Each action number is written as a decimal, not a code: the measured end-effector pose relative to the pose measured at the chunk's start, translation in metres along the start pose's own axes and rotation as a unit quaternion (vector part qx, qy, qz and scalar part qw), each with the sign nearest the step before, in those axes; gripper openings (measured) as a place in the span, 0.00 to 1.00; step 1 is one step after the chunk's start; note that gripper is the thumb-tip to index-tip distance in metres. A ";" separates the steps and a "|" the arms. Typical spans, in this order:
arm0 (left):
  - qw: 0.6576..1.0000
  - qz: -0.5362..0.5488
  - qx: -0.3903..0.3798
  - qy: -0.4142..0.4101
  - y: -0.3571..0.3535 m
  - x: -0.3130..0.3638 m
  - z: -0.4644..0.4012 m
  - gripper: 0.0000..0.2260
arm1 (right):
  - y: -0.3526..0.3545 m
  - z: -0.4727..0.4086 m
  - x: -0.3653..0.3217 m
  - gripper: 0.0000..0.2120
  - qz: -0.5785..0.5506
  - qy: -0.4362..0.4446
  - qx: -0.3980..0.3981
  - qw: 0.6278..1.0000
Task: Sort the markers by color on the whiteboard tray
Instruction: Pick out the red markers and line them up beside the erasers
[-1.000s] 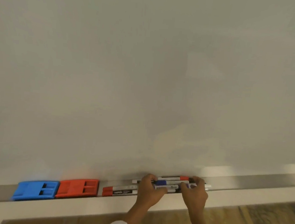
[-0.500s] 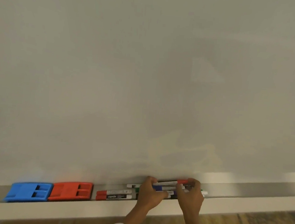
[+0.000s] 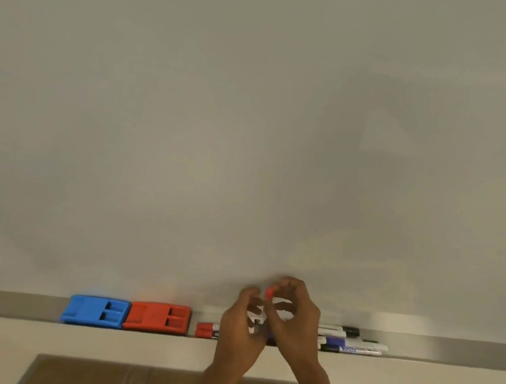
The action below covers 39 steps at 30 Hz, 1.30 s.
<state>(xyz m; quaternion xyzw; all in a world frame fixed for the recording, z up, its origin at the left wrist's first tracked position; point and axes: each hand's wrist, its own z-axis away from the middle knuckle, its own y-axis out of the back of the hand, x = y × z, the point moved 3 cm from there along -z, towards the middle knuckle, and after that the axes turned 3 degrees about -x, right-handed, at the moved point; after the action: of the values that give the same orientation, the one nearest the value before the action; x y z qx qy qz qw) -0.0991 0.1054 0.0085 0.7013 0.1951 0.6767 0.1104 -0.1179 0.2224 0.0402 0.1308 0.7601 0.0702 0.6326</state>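
left hand (image 3: 242,322) and right hand (image 3: 292,318): both grip red-capped marker (image 3: 269,292), raised, lower centre | tray (image 3: 446,351): remaining markers (image 3: 351,343) right of hands | erasers (image 3: 126,314) lower left

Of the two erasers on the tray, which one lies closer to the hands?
The red eraser. It sits to the right of the blue eraser, between it and the left hand, just before the red-capped marker.

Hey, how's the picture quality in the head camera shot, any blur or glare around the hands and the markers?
Head view: both hands, left hand and right hand, are motion-smeared; the red marker cap between them is soft; the markers on the tray have unreadable print; soft shadows mottle the whiteboard; a pale glare patch sits at lower right.
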 end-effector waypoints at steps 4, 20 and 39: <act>0.998 0.026 0.063 -0.001 0.035 -0.012 0.009 0.22 | -0.043 0.008 -0.014 0.13 -0.014 0.006 -0.098 0.995; 0.933 0.140 0.300 0.142 0.071 -0.074 0.013 0.16 | -0.085 0.032 0.068 0.16 -0.040 -0.246 -0.152 0.956; 0.946 0.084 0.113 0.291 0.040 -0.095 0.004 0.19 | -0.070 0.021 0.078 0.16 0.141 -0.216 -0.229 0.939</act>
<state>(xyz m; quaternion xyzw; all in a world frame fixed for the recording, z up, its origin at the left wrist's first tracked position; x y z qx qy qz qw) -0.0906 0.0295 -0.0613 0.4954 0.2339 0.8319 -0.0886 -0.1183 0.1765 -0.0567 0.1005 0.5421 0.3008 0.7782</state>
